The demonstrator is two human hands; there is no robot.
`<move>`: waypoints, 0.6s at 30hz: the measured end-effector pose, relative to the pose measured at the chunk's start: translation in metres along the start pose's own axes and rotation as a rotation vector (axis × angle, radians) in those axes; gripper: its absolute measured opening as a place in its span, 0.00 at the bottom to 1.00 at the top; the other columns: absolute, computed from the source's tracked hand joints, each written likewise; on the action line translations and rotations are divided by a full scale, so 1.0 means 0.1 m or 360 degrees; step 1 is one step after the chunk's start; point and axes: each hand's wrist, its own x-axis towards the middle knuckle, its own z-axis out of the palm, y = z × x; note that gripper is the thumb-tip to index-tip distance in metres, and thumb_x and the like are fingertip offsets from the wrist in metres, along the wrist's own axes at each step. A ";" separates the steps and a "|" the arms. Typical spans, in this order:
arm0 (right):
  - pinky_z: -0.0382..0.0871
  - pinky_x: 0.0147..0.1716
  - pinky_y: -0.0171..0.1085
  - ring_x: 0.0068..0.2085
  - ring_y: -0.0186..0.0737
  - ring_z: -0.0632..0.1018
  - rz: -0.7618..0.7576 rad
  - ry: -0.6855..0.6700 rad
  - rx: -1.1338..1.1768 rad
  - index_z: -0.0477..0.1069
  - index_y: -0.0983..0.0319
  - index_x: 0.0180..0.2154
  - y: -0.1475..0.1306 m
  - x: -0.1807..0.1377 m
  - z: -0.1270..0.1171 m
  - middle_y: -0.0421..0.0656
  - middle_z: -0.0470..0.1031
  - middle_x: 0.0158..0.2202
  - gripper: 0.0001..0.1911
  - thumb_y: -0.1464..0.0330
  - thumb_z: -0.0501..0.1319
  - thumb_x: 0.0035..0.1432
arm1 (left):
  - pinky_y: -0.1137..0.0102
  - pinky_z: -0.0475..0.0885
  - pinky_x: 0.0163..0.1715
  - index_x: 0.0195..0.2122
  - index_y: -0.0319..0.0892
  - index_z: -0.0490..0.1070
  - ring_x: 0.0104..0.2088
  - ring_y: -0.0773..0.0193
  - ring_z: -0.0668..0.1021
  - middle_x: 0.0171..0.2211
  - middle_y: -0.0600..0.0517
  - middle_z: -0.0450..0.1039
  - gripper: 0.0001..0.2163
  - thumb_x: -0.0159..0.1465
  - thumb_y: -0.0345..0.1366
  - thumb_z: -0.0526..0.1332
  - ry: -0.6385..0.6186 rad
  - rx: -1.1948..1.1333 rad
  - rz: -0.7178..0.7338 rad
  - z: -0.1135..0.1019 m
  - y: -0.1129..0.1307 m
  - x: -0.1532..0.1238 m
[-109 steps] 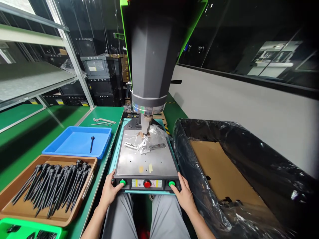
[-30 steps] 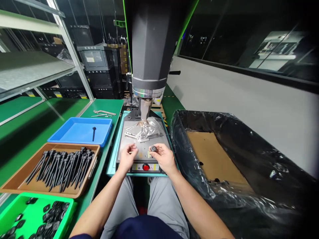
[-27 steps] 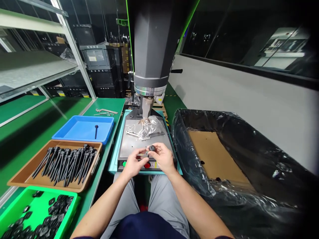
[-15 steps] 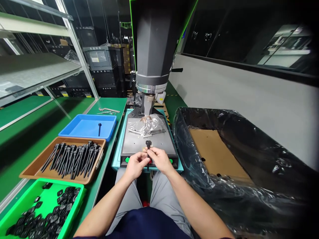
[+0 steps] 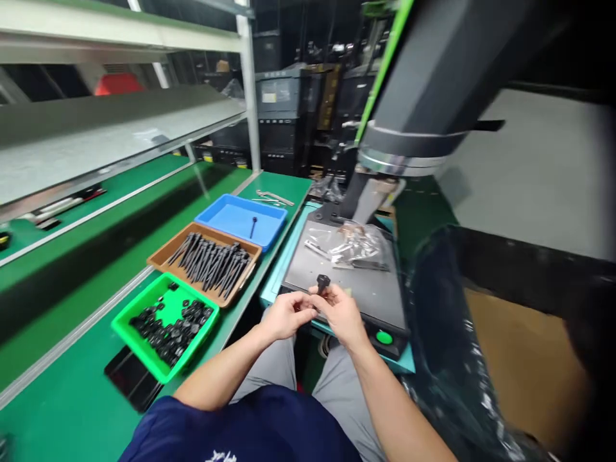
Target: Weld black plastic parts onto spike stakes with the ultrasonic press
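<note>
A black plastic rod with a knobbed head [image 5: 323, 281] is held above the near edge of the machine's grey plate, its head tilted up and away from me. My right hand [image 5: 341, 316] is closed on it just below the head. My left hand [image 5: 289, 314] meets it from the other side, thumb and fingers pinched together at the rod. My fingers hide most of the shaft. To the left, a brown tray [image 5: 156, 258] holds many similar black rods. A green tray [image 5: 126, 325] in front of it contains small black caps.
A blue tray [image 5: 219, 208] holds a single black rod [image 5: 253, 227]; wrenches [image 5: 274, 197] lie behind it. Clear plastic bagging [image 5: 363, 244] covers part of the plate [image 5: 308, 269] under the machine head [image 5: 409, 141]. A green button [image 5: 384, 337] is at the plate's front. At right stands a plastic-lined bin [image 5: 437, 301].
My view has swung left, so the trays and machine appear farther right. The rod's head now tips more, and both hands stay together around it.
</note>
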 end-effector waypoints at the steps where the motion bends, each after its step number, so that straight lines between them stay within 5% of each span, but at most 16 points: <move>1: 0.75 0.38 0.43 0.37 0.47 0.80 0.0008 -0.0045 0.0020 0.73 0.62 0.37 0.01 0.01 0.02 0.48 0.80 0.36 0.24 0.50 0.70 0.46 | 0.71 0.64 0.26 0.32 0.40 0.75 0.24 0.67 0.70 0.24 0.53 0.72 0.09 0.56 0.41 0.66 0.0057 0.0091 -0.0008 -0.13 0.04 -0.06; 6: 0.76 0.39 0.45 0.39 0.49 0.81 0.0138 -0.0166 0.0062 0.73 0.62 0.39 0.06 -0.02 -0.04 0.51 0.80 0.38 0.28 0.47 0.69 0.45 | 0.69 0.69 0.33 0.35 0.41 0.78 0.32 0.61 0.76 0.31 0.50 0.78 0.08 0.57 0.38 0.64 0.0623 0.0866 -0.0043 -1.18 0.29 -0.28; 9: 0.76 0.40 0.45 0.39 0.49 0.81 0.0227 -0.0196 0.0028 0.74 0.62 0.38 0.06 -0.09 -0.09 0.50 0.80 0.36 0.27 0.48 0.70 0.45 | 0.70 0.70 0.42 0.41 0.44 0.78 0.40 0.60 0.78 0.40 0.51 0.80 0.10 0.59 0.37 0.62 0.0904 0.1589 -0.0495 -1.90 0.37 -0.24; 11: 0.76 0.41 0.45 0.39 0.49 0.81 0.0260 -0.0205 0.0016 0.75 0.62 0.37 0.04 -0.14 -0.12 0.50 0.80 0.36 0.26 0.48 0.70 0.45 | 0.67 0.69 0.44 0.40 0.40 0.78 0.43 0.55 0.79 0.41 0.45 0.79 0.10 0.58 0.34 0.63 0.0966 0.1719 -0.0674 -2.25 0.34 -0.16; 14: 0.76 0.43 0.46 0.39 0.50 0.81 0.0280 -0.0194 -0.0040 0.76 0.61 0.37 0.01 -0.23 -0.22 0.50 0.81 0.36 0.26 0.48 0.70 0.45 | 0.65 0.70 0.43 0.36 0.39 0.78 0.42 0.52 0.79 0.39 0.42 0.80 0.07 0.55 0.32 0.65 0.0963 0.1811 -0.0838 -2.54 0.22 -0.04; 18: 0.76 0.43 0.45 0.41 0.52 0.80 0.0298 -0.0034 -0.0188 0.78 0.58 0.36 0.02 -0.52 -0.59 0.50 0.80 0.37 0.23 0.48 0.69 0.45 | 0.67 0.70 0.40 0.35 0.41 0.78 0.41 0.54 0.79 0.38 0.44 0.80 0.08 0.53 0.34 0.68 0.0910 0.1890 -0.0923 -2.59 0.07 0.02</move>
